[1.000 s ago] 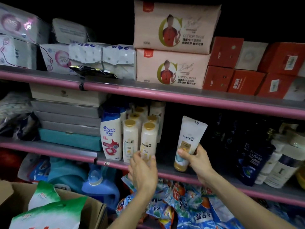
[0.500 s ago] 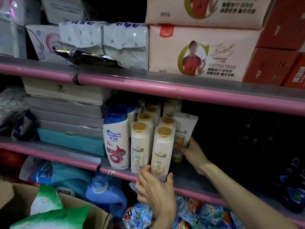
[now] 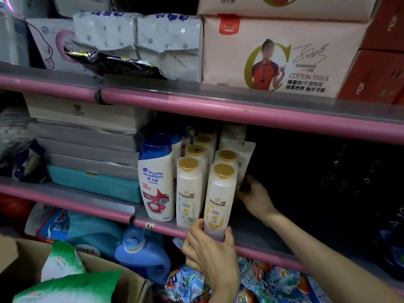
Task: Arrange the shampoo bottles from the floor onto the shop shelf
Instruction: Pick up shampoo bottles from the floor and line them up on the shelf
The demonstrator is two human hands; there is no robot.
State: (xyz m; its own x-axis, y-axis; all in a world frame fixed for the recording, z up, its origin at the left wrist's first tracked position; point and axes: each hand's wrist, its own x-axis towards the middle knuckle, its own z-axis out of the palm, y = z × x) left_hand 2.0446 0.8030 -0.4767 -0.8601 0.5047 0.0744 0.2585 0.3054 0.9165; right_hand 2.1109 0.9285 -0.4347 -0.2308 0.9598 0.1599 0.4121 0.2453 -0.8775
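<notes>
pink shelves, crowded stock, two hands at the shampoo row

the middle shelf [image 3: 258, 236] is a grey board with a pink rounded front rail, one of three tiers in a dim shop bay. on it stand white gold-capped bottles in rows going back into shadow, with a blue-topped bottle [image 3: 155, 180] just left of them and a stack of flat boxes [image 3: 87, 138] further left. the left hand [image 3: 207, 248] curls thumb and fingers round the base of the front bottle [image 3: 219, 199], which stands upright at the shelf's front edge. the right hand [image 3: 253, 196] reaches in behind that row and holds the lower part of a white tube [image 3: 241, 156] standing upright against the bottles; how tightly it grips cannot be told. right of the hands the shelf runs into darkness.

the upper shelf [image 3: 196, 99] carries tissue packs [image 3: 279, 55], paper rolls [image 3: 168, 42] and red boxes [image 3: 376, 75]. below, a blue jug [image 3: 140, 256], bright sachets [image 3: 273, 281] and a cardboard box [image 3: 19, 259] holding green bags [image 3: 65, 287].
</notes>
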